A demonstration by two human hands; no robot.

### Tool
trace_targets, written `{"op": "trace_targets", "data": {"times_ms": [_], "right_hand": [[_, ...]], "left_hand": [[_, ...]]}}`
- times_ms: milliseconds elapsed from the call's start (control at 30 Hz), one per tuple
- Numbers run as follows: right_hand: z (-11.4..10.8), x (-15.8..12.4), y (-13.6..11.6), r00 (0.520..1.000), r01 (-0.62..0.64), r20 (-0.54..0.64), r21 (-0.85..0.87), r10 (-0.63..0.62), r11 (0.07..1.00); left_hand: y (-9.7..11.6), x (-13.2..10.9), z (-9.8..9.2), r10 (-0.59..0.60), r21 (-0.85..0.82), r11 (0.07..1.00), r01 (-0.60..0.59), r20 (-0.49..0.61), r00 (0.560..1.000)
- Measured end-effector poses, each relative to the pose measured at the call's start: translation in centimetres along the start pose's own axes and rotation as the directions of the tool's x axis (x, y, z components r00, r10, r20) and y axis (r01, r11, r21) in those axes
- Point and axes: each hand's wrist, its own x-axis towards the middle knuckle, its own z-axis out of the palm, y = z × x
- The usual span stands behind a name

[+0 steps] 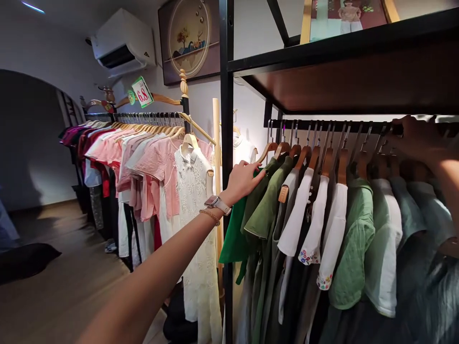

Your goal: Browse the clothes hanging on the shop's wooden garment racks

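Observation:
My left hand, with a watch and a bead bracelet on the wrist, rests its fingers on the shoulder of a green garment at the left end of a black rail. The fingers lie stretched over the cloth. My right hand reaches up at the far right and curls over the rail among the wooden hangers; what it grips is partly hidden. White, green and grey-blue tops hang between the two hands.
A black post of the shelf frame stands just left of my left hand. A second rack with pink, red and white clothes and a 68 price tag runs to the back left. Wooden floor lies on the left.

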Motion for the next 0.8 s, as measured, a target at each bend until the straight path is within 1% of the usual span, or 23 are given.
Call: {"op": "trace_targets", "data": {"times_ms": [67,133,267,333,400,467,500,567,633,667,733,800], "right_hand": [[-0.5,-0.6,-0.6,1.0,0.001,-0.007,0.008,0.0,1.0],[-1.1,-1.2,-1.2,1.0,-0.011,-0.008,0.041,0.012,0.999],[-2.0,-2.2,-2.1,0.998,-0.065,0.012,0.133,0.064,0.989],[-2.1,-2.4,-2.1,0.998,-0.058,0.008,0.159,0.057,0.986],[-2.1,-2.4,-2.0,0.999,-0.041,0.002,0.173,0.042,0.984],[-2.2,-2.4,-1.9,0.999,-0.04,0.007,0.19,0.039,0.981],[-2.2,-2.4,-1.9,0.999,-0.044,0.009,0.201,0.043,0.979],[-2.2,-2.4,-1.9,0.998,-0.065,0.01,0.23,0.064,0.971],[-2.2,-2.4,-2.0,0.996,-0.084,0.01,0.262,0.085,0.961],[-2.2,-2.3,-2.0,0.996,-0.093,0.008,0.274,0.094,0.957],[-2.2,-2.3,-2.0,0.994,-0.101,0.002,0.286,0.105,0.953],[-2.0,-2.1,-2.1,0.994,-0.105,-0.007,0.287,0.111,0.952]], "left_hand": [[0.6,-0.1,0.3,0.031,0.041,0.999,-0.032,0.01,0.999],[1.0,-0.3,0.8,0.053,0.045,0.998,-0.055,0.04,0.998],[1.6,-0.3,1.2,0.056,0.033,0.998,-0.058,0.063,0.996],[2.0,-0.1,0.8,0.052,0.059,0.997,-0.055,0.046,0.998],[2.7,0.3,0.0,0.072,0.072,0.995,-0.071,-0.01,0.997],[3.8,0.8,-0.8,0.116,0.044,0.993,-0.114,-0.053,0.992],[4.4,1.0,-1.2,0.143,0.019,0.99,-0.143,-0.05,0.988],[5.6,1.4,-1.5,0.199,-0.02,0.98,-0.199,0.002,0.98],[6.7,1.7,-1.5,0.276,-0.012,0.961,-0.276,0.051,0.96],[7.2,1.8,-1.3,0.317,0.007,0.948,-0.318,0.058,0.946],[7.8,1.7,-0.8,0.384,0.043,0.921,-0.387,0.05,0.922],[8.4,1.5,-0.2,0.419,0.062,0.905,-0.421,0.038,0.907]]}}
